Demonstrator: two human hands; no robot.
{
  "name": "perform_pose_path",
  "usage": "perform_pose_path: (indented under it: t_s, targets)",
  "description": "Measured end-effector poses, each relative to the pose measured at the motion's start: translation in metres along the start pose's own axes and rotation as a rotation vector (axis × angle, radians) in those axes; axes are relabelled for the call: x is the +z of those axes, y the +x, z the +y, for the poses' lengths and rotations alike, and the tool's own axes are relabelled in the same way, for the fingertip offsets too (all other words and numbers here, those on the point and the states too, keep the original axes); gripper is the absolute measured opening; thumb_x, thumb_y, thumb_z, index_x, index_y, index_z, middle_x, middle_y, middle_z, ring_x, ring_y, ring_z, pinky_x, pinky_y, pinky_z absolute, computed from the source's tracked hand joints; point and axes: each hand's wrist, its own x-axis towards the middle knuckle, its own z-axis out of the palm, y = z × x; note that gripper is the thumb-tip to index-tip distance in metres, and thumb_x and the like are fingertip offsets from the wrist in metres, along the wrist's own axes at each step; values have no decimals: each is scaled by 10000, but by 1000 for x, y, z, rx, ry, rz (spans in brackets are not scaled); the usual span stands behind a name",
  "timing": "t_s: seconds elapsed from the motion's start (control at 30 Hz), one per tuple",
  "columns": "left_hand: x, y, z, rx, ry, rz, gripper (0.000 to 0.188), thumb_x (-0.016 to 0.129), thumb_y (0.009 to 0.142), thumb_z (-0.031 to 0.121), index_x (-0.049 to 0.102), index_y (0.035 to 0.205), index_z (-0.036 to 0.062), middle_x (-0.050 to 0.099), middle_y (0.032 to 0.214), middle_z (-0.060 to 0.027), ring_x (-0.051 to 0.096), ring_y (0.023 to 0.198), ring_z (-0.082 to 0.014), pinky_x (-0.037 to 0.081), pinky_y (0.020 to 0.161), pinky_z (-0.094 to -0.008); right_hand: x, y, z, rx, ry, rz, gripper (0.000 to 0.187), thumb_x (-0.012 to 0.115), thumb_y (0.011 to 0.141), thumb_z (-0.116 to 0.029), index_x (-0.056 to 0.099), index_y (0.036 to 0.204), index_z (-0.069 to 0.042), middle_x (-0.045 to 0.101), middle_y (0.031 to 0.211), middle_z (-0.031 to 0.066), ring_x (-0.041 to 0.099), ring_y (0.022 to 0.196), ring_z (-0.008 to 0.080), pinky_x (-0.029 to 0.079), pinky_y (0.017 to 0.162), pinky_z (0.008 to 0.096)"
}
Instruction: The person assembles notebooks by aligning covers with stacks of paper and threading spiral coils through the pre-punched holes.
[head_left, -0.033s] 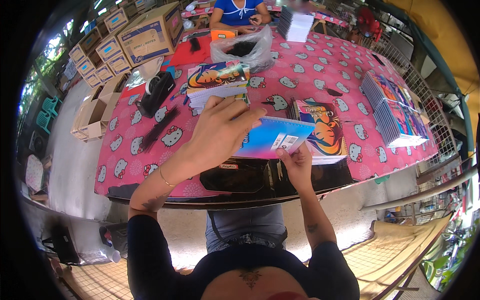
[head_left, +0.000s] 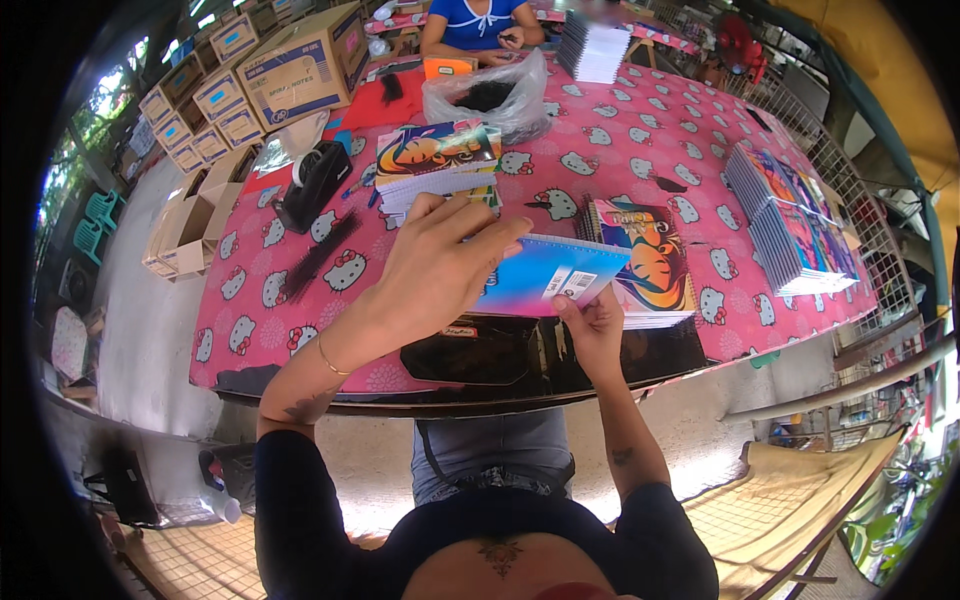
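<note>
A blue and pink notebook (head_left: pixel 540 280) with a row of small holes along its far edge is tilted up in front of me. My right hand (head_left: pixel 592 322) grips its near right corner, thumb on the cover beside a white label. Over its left part, my left hand (head_left: pixel 455 245) has closed fingers at the holed edge; whatever they pinch is hidden. Behind that hand lies a stack of notebooks (head_left: pixel 438 155) with a colourful cartoon cover. To the right, a similar stack (head_left: pixel 645 260) has black spiral binding on its left side.
Black wire coils (head_left: pixel 320 257) lie on the pink tablecloth (head_left: pixel 245 330) beside a black tape dispenser (head_left: pixel 312 187). A clear plastic bag (head_left: pixel 525 105) holds black coils. More notebooks (head_left: pixel 790 225) stand right. Across the table sits a person in blue (head_left: pixel 480 28). Cardboard boxes (head_left: pixel 300 75) stand left.
</note>
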Motion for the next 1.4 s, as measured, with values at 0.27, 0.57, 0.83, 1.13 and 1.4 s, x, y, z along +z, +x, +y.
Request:
perform_pose_path:
  t_s: [0.27, 0.57, 0.83, 1.13, 1.4]
  targets:
    - [-21, -20, -4, -27, 80, -8, 312, 738, 827, 99, 698, 1137, 86, 594, 843, -33, 586, 783, -215, 365, 754, -370, 18, -1, 7, -63, -247, 10, 211, 706, 944, -26, 646, 1143, 6, 725, 1067, 61, 639, 998, 103, 478, 907, 263]
    - [-1, -58, -10, -28, 239, -103, 317, 727, 813, 161, 702, 1126, 114, 652, 945, -2, 622, 923, -178, 402, 873, -384, 18, -11, 25, 63, -97, -56, 406, 706, 937, -69, 564, 1305, 25, 670, 1174, 122, 615, 1112, 189, 457, 987, 333]
    - [73, -175, 6, -1165, -720, 616, 497, 520, 1038, 262, 483, 1489, 55, 466, 1482, -265, 383, 1454, -367, 242, 1204, -427, 42, -17, 47, 43, -194, -54, 605, 715, 950, -210, 436, 1437, 16, 574, 1308, 155, 552, 1207, 219, 413, 1057, 363]
    - [60, -257, -228, -751, 679, -69, 320, 647, 895, 136, 603, 1187, 13, 652, 1107, -144, 584, 1065, -338, 487, 900, -437, 29, 9, 16, -274, -567, 12, 672, 741, 928, -306, 441, 1452, -11, 554, 1269, 161, 537, 1188, 265, 409, 1030, 394]
    - [46, -158, -133, -568, 350, 184, 295, 604, 945, 64, 628, 1239, 48, 635, 970, -158, 617, 821, -333, 524, 713, -404, 124, 40, -24, -585, -1024, -381, 296, 712, 904, -188, 684, 1174, -69, 657, 1077, 120, 630, 1000, 329, 482, 872, 447]
